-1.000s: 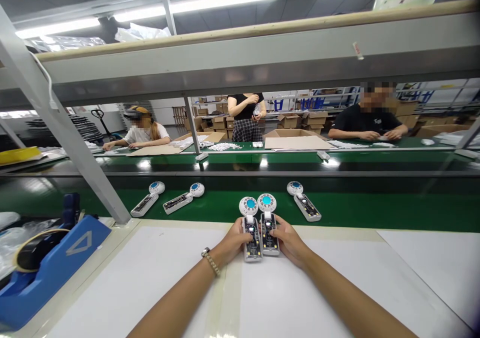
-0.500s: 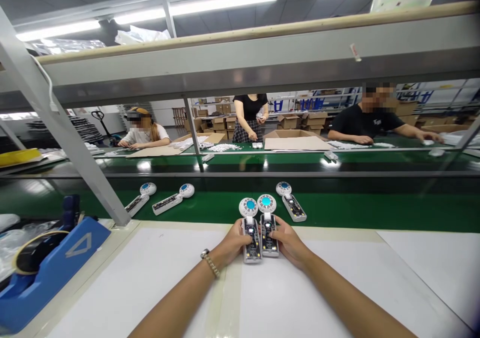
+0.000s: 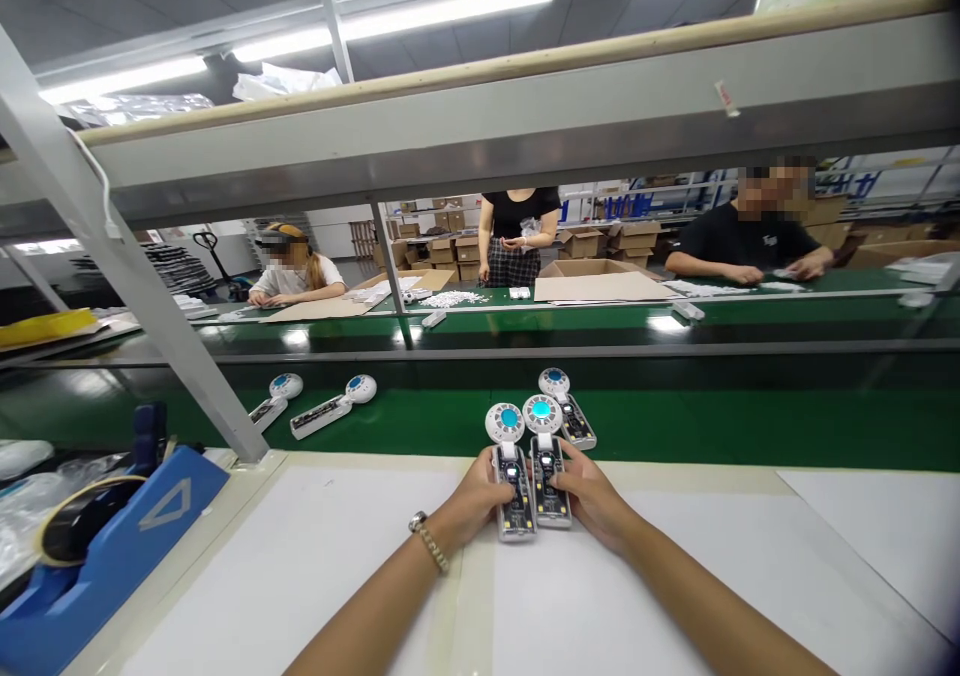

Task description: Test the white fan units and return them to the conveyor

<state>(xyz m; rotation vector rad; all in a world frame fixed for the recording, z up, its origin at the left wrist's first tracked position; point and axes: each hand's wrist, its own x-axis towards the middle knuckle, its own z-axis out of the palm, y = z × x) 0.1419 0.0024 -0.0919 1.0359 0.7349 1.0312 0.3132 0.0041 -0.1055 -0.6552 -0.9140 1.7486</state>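
Note:
My left hand (image 3: 480, 496) is closed around a white handheld device (image 3: 515, 501) with a round, blue-centred head and a circuit board showing in its body. A second device of the same kind (image 3: 551, 491) is in my right hand (image 3: 592, 496), its head glowing brighter cyan. Both are held upright side by side above the front edge of the bench, each thumb pressed on the board. Just behind the right one lies another such device (image 3: 577, 423) on the green conveyor belt (image 3: 435, 416). Two more devices, a near one (image 3: 322, 414) and a farther one (image 3: 268, 413), lie to the left.
A blue tape dispenser (image 3: 112, 556) stands at the left of the white-covered bench (image 3: 322, 576). A slanting grey post (image 3: 172, 326) rises beside it. Overhead runs a shelf (image 3: 480, 126). Across the belt, several co-workers sit or stand near cardboard boxes (image 3: 577, 269) and small white parts (image 3: 454, 299).
The devices on the belt have shifted left, the right one now partly behind the held pair. My hands keep their grip. The standing co-worker's hand has risen from the table; the right co-worker's arm has drawn in.

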